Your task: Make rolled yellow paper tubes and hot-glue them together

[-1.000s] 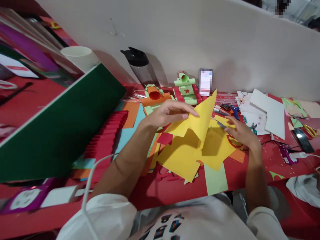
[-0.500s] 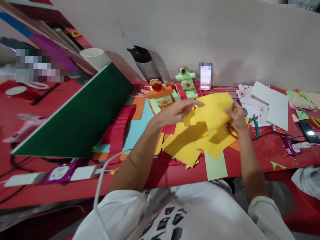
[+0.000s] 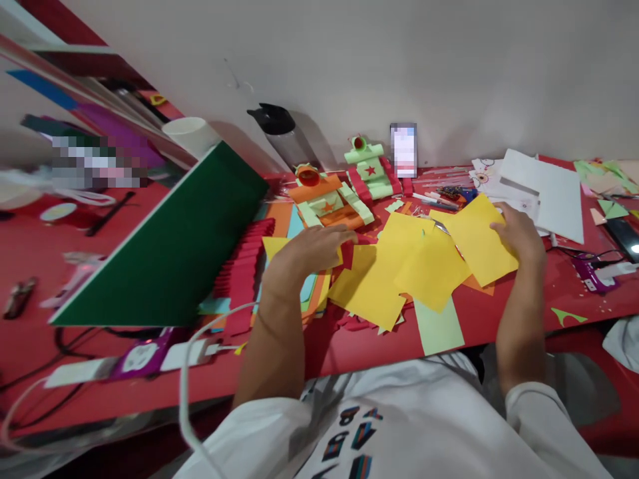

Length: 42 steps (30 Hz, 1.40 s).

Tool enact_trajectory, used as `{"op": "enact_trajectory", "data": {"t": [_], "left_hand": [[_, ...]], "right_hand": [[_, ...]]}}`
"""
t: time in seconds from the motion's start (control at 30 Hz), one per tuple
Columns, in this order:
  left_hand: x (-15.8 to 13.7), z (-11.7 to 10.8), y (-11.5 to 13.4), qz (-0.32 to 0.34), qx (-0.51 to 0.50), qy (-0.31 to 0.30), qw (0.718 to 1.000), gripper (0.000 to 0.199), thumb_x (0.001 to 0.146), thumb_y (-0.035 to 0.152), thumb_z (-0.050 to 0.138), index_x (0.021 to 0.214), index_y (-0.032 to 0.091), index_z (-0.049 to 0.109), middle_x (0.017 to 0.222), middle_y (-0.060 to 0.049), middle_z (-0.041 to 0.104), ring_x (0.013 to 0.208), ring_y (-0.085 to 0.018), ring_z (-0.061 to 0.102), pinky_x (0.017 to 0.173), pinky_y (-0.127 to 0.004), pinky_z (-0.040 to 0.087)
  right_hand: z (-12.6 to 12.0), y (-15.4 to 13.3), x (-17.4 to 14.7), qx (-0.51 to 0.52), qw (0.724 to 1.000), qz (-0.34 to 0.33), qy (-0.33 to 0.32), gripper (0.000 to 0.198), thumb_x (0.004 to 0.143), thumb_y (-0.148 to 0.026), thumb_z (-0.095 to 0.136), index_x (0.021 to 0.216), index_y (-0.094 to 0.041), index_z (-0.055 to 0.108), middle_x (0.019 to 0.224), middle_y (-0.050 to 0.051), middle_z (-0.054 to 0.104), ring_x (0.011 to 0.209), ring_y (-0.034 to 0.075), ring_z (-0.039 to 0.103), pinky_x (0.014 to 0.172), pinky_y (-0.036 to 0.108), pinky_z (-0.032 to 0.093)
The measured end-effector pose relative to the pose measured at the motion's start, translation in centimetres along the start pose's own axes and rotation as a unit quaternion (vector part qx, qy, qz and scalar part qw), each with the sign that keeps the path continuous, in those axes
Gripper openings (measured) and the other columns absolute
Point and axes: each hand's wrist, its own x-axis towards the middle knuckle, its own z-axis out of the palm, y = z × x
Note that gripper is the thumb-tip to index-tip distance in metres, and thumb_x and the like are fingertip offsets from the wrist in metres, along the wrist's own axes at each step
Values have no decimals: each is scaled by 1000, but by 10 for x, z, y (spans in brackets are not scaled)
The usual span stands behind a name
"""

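My right hand [image 3: 520,234] pinches the edge of a yellow paper sheet [image 3: 483,241], its thumb on top, at the right of the pile. My left hand [image 3: 317,249] is closed over another piece of yellow paper [image 3: 272,247], which shows on both sides of it; its fingertips are partly hidden. Between the hands, more yellow sheets [image 3: 367,283] overlap on the red table [image 3: 324,352]. A pale green strip [image 3: 439,326] sticks out below them. Scissors [image 3: 442,227] lie partly under the yellow paper.
Behind stand an orange-and-green paper figure [image 3: 327,199], a green-and-red one [image 3: 370,169], a phone [image 3: 404,152] and a dark-lidded bottle [image 3: 287,136]. A green board [image 3: 164,246] leans at left beside pleated red paper [image 3: 244,266]. A white cable [image 3: 186,379] crosses by my left arm.
My hands have moved apart. The right one has carried a yellow sheet rightward, and the left one has shifted left with a yellow piece. Scissors and pens behind are now uncovered.
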Motion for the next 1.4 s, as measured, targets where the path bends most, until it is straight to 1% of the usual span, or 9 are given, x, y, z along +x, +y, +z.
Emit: {"op": "enact_trajectory", "data": {"t": [0.13, 0.33, 0.43, 0.57, 0.7, 0.93, 1.07, 1.17, 1.4], "left_hand": [[-9, 3, -12, -16, 65, -26, 997, 60, 77, 3, 54, 132, 22, 71, 133, -11, 74, 108, -32, 73, 85, -38, 52], [-11, 12, -20, -2, 46, 4, 999, 46, 79, 3, 55, 113, 23, 77, 123, -10, 77, 117, -34, 70, 94, -42, 52], [-8, 15, -16, 16, 42, 55, 998, 45, 82, 5, 55, 115, 27, 77, 126, -8, 76, 125, -32, 66, 101, -41, 50], [5, 28, 9, 66, 21, 68, 995, 35, 101, 28, 54, 131, 26, 72, 129, -10, 74, 124, -31, 66, 103, -40, 49], [22, 43, 30, 103, -22, 51, 993, 50, 102, 48, 57, 141, 18, 65, 132, -17, 70, 123, -35, 65, 101, -43, 51], [31, 52, 19, 71, -125, 51, 988, 59, 98, 48, 58, 148, 18, 59, 143, -16, 67, 128, -35, 64, 105, -42, 51], [26, 45, 9, 66, -145, 50, 986, 45, 101, 38, 45, 134, 18, 67, 133, -15, 73, 115, -34, 70, 94, -41, 54], [18, 34, 5, 44, -161, 77, 983, 33, 98, 32, 42, 111, 20, 71, 109, -13, 77, 95, -30, 71, 82, -38, 52], [-1, 6, 2, 42, -325, 137, 935, 27, 97, 43, 45, 91, 20, 58, 84, -3, 62, 76, -19, 56, 71, -30, 46]], "right_hand": [[0, -17, 0, -34, 993, -52, 101, 55, 93, -34, 69, 145, -19, 62, 137, 23, 67, 126, 42, 62, 105, 58, 47], [39, -90, -12, 2, 956, -213, -201, 70, 88, -44, 81, 151, -28, 59, 139, 13, 71, 128, 38, 64, 109, 49, 47], [60, -99, -14, -43, 948, -226, -220, 79, 86, -45, 83, 157, -26, 53, 151, 18, 62, 138, 41, 57, 114, 51, 44], [70, -95, -10, -60, 945, -219, -236, 82, 86, -43, 84, 159, -26, 49, 157, 19, 55, 143, 42, 53, 113, 51, 44], [69, -95, -7, -49, 948, -202, -242, 79, 81, -41, 88, 149, -21, 54, 146, 19, 63, 134, 41, 59, 108, 49, 48], [69, -95, -10, 29, 950, -202, -235, 70, 76, -32, 88, 138, -25, 57, 137, 15, 65, 125, 36, 62, 100, 44, 51], [67, -96, -8, 61, 952, -192, -230, 62, 81, -26, 81, 137, -29, 58, 131, 12, 68, 115, 33, 66, 91, 39, 50], [60, -94, -7, 92, 948, -181, -243, 48, 87, -25, 70, 134, -28, 61, 104, 6, 70, 87, 25, 64, 76, 34, 46], [43, -87, -6, 243, 931, -127, -242, 45, 86, -36, 66, 128, -22, 63, 85, -3, 54, 64, 15, 50, 63, 29, 38]]}}
